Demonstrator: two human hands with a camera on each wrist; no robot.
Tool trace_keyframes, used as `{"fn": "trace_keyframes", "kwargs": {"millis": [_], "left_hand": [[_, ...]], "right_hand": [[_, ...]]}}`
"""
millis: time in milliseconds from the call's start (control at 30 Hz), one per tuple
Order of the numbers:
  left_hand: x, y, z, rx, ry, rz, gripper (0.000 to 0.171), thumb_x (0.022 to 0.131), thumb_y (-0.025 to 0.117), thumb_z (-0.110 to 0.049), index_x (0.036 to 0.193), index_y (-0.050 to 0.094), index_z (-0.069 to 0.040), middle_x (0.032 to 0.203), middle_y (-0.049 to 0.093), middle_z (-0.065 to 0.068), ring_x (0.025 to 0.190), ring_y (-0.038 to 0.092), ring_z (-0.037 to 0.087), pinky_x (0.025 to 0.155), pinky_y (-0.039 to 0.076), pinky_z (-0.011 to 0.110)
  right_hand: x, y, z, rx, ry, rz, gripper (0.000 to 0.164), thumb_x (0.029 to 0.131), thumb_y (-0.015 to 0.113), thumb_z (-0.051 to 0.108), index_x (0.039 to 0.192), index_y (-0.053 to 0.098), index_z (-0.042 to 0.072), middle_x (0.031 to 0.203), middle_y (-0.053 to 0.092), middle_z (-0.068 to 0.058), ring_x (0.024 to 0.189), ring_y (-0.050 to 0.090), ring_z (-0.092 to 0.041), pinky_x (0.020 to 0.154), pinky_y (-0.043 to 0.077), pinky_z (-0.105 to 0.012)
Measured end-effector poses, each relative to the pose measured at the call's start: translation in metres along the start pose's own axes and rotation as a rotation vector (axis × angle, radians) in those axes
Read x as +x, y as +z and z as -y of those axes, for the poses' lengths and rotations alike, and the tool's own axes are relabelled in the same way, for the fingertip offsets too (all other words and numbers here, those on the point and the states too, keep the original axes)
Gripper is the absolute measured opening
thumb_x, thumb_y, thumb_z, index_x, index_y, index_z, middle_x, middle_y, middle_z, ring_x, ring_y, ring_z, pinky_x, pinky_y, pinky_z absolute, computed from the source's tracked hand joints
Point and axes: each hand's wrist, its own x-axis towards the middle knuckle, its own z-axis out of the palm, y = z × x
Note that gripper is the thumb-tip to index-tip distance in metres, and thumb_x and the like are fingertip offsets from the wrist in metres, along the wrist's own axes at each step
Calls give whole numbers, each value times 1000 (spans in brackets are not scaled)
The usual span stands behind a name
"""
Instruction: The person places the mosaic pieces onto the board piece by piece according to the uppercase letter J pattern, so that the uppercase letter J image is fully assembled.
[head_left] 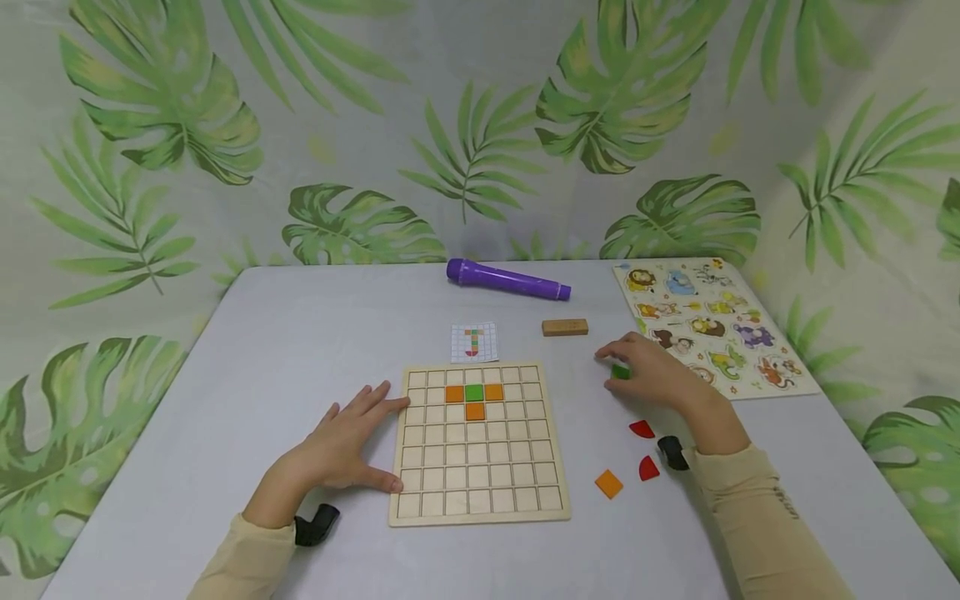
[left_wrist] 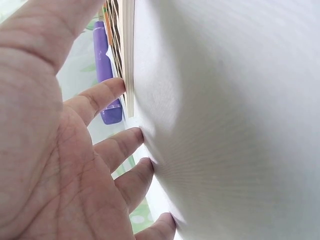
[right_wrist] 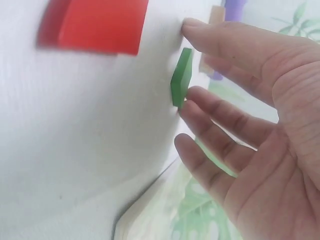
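Note:
My left hand (head_left: 341,450) lies spread at the left edge of the wooden grid board (head_left: 480,522), its thumb and index fingertip at the frame. In the left wrist view the other fingertips (left_wrist: 165,222) rest on the white tabletop. Three orange tiles and one green tile (head_left: 474,392) sit in the board's upper squares. To the right of the board, my right hand (head_left: 654,372) reaches over a loose green tile (right_wrist: 181,77). That tile is between thumb and fingers; the thumb stands apart from it, while fingertips are right at its other edge.
Two red quarter-round pieces (head_left: 648,468) and an orange tile (head_left: 609,483) lie near my right forearm. Behind the board are a pattern card (head_left: 474,342), a small wooden block (head_left: 565,327) and a purple microphone (head_left: 510,281). An animal puzzle board (head_left: 750,367) occupies the back right.

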Motion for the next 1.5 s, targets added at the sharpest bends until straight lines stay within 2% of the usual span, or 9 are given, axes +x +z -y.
{"fn": "trace_keyframes", "kwargs": {"millis": [300, 633, 967, 1500], "left_hand": [[0, 0, 0, 0, 1, 4, 118, 68, 97, -60, 165, 41, -24, 179, 21, 19, 166, 17, 49, 124, 14, 82], [1, 1, 2, 9, -10, -4, 118, 68, 96, -60, 166, 40, -23, 180, 20, 19, 165, 17, 49, 124, 14, 83], [1, 1, 1, 3, -1, 0, 119, 68, 96, -61, 166, 40, -24, 179, 21, 19, 165, 17, 50, 124, 14, 83], [3, 3, 5, 3, -8, 3, 119, 67, 97, -61, 166, 40, -26, 180, 19, 17, 166, 16, 49, 124, 13, 83]], "right_hand": [[-1, -5, -5, 24, 28, 9, 39, 94, 82, 18, 125, 75, -4, 116, 69, -21, 107, 66, -33, 98, 57, -56], [0, -7, -9, 29, 27, -1, 32, 95, 79, 11, 123, 76, -5, 113, 69, -18, 102, 68, -30, 91, 59, -47], [-6, -6, -8, 64, 129, 19, 35, 96, 80, 18, 124, 75, -3, 116, 70, -18, 104, 68, -30, 93, 60, -51], [-6, -3, 0, 78, 146, 11, 29, 96, 78, 14, 119, 77, -4, 109, 77, -16, 99, 70, -27, 94, 61, -51]]}}
